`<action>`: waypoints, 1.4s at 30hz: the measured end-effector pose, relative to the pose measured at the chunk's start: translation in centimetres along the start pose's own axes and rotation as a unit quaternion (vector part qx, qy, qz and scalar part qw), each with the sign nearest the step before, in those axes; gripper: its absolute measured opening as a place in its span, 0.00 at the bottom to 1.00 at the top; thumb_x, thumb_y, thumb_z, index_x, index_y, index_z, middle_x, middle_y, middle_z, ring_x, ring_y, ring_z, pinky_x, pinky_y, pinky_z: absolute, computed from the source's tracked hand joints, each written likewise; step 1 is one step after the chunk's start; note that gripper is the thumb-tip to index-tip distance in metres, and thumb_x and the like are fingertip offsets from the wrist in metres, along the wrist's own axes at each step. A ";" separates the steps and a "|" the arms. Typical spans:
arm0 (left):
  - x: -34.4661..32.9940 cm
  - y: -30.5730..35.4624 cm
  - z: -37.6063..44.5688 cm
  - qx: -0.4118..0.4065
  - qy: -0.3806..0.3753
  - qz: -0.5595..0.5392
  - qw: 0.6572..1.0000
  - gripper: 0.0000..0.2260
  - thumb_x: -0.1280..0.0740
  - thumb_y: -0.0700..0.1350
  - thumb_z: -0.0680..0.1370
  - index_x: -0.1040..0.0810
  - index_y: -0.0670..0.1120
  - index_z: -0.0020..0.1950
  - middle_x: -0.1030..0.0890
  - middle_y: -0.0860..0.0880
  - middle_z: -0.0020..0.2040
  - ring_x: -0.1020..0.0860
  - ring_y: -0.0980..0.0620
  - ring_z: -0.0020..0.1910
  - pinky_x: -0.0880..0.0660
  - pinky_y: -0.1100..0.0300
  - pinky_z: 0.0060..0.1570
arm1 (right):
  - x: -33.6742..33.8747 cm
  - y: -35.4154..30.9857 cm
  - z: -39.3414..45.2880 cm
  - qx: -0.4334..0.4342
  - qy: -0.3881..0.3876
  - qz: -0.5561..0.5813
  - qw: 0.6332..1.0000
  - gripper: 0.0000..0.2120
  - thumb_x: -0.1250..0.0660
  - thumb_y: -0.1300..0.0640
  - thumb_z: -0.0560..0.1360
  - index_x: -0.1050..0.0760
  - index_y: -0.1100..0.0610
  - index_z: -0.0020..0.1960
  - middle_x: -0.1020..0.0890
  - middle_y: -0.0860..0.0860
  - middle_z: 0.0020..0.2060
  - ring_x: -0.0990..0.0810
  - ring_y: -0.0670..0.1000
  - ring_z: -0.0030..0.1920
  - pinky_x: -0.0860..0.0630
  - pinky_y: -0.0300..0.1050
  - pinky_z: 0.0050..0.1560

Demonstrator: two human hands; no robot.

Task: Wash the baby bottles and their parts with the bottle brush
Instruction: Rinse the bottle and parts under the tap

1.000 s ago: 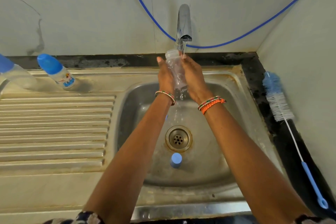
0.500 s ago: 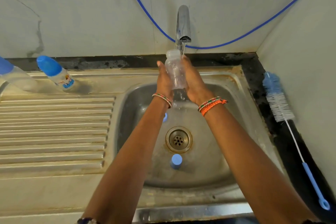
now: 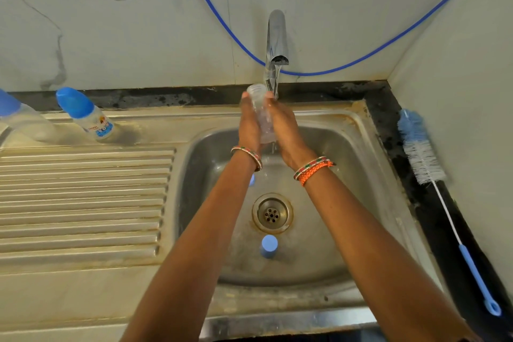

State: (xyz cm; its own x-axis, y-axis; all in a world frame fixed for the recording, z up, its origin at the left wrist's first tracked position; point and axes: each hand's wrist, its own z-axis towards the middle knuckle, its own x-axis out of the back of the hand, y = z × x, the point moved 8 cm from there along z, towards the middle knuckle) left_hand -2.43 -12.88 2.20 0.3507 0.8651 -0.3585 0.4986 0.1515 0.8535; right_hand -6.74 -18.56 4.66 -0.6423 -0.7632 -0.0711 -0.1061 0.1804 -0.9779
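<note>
A blue cap (image 3: 268, 246) lies near the sink's (image 3: 361, 147) drain (image 3: 272, 213). Farther back, your left grip (image 3: 249, 126) and right grip (image 3: 286, 130) clasp a clear baby bottle (image 3: 262, 116) between them under the running tap (image 3: 276, 39); the bottle brush (image 3: 424, 158) rests along the tabletop's right edge.

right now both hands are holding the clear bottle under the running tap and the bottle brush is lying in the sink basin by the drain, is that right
Not quite. The bottle brush is not in the sink basin; the head view shows it lying on the dark ledge to the right of the sink, against the wall. By the drain is a small blue cap. The rest holds: left hand and right hand hold the clear bottle under the running tap.
</note>
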 end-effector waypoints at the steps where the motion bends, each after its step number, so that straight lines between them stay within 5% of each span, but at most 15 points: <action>1: -0.3 -0.4 -0.4 0.027 -0.028 -0.038 0.999 0.27 0.51 0.64 0.79 0.24 0.46 0.57 0.19 0.44 0.47 0.20 0.47 0.46 0.24 0.56 0.46 | -0.1 0.3 -0.1 -0.026 -0.005 0.014 1.000 0.16 0.38 0.46 0.78 0.26 0.55 0.60 0.19 0.52 0.51 0.20 0.47 0.48 0.23 0.41 0.46; 6: 0.5 -0.9 -0.2 0.023 0.029 0.010 0.999 0.32 0.58 0.64 0.80 0.24 0.43 0.57 0.20 0.41 0.49 0.21 0.43 0.51 0.24 0.53 0.51 | -0.1 1.6 0.4 -0.110 -0.048 0.058 0.991 0.26 0.37 0.43 0.77 0.32 0.57 0.69 0.22 0.58 0.59 0.20 0.57 0.56 0.23 0.54 0.58; 10: 1.8 0.9 -0.8 -0.046 0.139 0.170 0.975 0.33 0.57 0.60 0.82 0.23 0.37 0.57 0.20 0.37 0.54 0.22 0.40 0.54 0.29 0.56 0.47 | 0.1 1.7 0.8 -0.097 -0.037 0.043 0.994 0.22 0.44 0.42 0.79 0.33 0.56 0.66 0.21 0.53 0.52 0.19 0.51 0.50 0.20 0.47 0.46; 14: 0.0 0.9 -0.9 -0.082 0.065 0.177 0.979 0.24 0.48 0.58 0.81 0.31 0.41 0.67 0.23 0.44 0.56 0.23 0.46 0.54 0.28 0.63 0.39 | 0.3 0.9 1.2 -0.050 0.006 0.010 0.999 0.21 0.48 0.42 0.81 0.30 0.54 0.65 0.22 0.54 0.57 0.22 0.53 0.56 0.23 0.49 0.50; 17: 0.3 0.9 0.2 -0.104 0.019 0.160 0.981 0.23 0.50 0.56 0.82 0.30 0.40 0.67 0.22 0.42 0.58 0.22 0.44 0.57 0.24 0.65 0.40 | 0.5 0.5 1.1 -0.063 0.002 0.031 0.998 0.19 0.50 0.46 0.82 0.30 0.56 0.63 0.22 0.55 0.53 0.22 0.53 0.51 0.23 0.49 0.49; 21: 1.6 -1.1 0.4 -0.048 -0.051 0.159 0.985 0.25 0.54 0.58 0.82 0.31 0.43 0.68 0.23 0.39 0.62 0.23 0.39 0.59 0.24 0.44 0.56 | -0.1 2.1 0.3 -0.139 -0.126 0.108 0.976 0.12 0.43 0.53 0.81 0.27 0.57 0.58 0.20 0.56 0.51 0.20 0.54 0.51 0.24 0.53 0.54; 25: 2.4 -2.6 -0.1 -0.026 -0.074 0.139 0.987 0.19 0.50 0.52 0.83 0.32 0.44 0.69 0.26 0.38 0.65 0.26 0.38 0.63 0.29 0.38 0.61 | 0.7 3.4 0.6 -0.151 -0.114 0.099 0.977 0.20 0.34 0.60 0.76 0.31 0.61 0.67 0.21 0.60 0.56 0.22 0.59 0.58 0.23 0.55 0.56; 29: 3.3 -3.0 0.1 -0.025 -0.080 0.107 0.991 0.18 0.46 0.47 0.83 0.33 0.45 0.72 0.26 0.39 0.66 0.26 0.39 0.63 0.27 0.41 0.59 | 1.2 2.9 0.9 -0.088 -0.099 0.020 0.991 0.23 0.29 0.65 0.71 0.31 0.57 0.63 0.24 0.59 0.59 0.24 0.59 0.61 0.25 0.58 0.60; 34: 3.9 -3.3 0.3 -0.003 -0.057 0.065 0.996 0.14 0.42 0.40 0.82 0.31 0.49 0.67 0.27 0.39 0.66 0.25 0.42 0.57 0.21 0.55 0.45 | 1.3 1.6 1.0 0.019 -0.058 -0.126 0.990 0.20 0.27 0.63 0.70 0.30 0.53 0.57 0.23 0.52 0.53 0.24 0.53 0.56 0.24 0.53 0.58; 42: 5.1 -3.0 0.8 -0.009 -0.013 0.084 0.996 0.17 0.41 0.42 0.82 0.33 0.43 0.71 0.27 0.40 0.66 0.25 0.42 0.61 0.25 0.50 0.59 | 1.6 0.0 0.7 0.146 -0.003 -0.250 0.957 0.20 0.25 0.54 0.69 0.28 0.56 0.57 0.25 0.44 0.47 0.26 0.43 0.47 0.26 0.35 0.46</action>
State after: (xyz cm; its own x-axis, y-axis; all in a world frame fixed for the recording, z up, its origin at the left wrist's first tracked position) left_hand -1.55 -9.33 -2.51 0.4491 0.8660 -0.2197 0.4176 0.0140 0.9085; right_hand -7.27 -20.21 4.37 -0.5625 -0.7118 0.4206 -0.1825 -0.3893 -0.9029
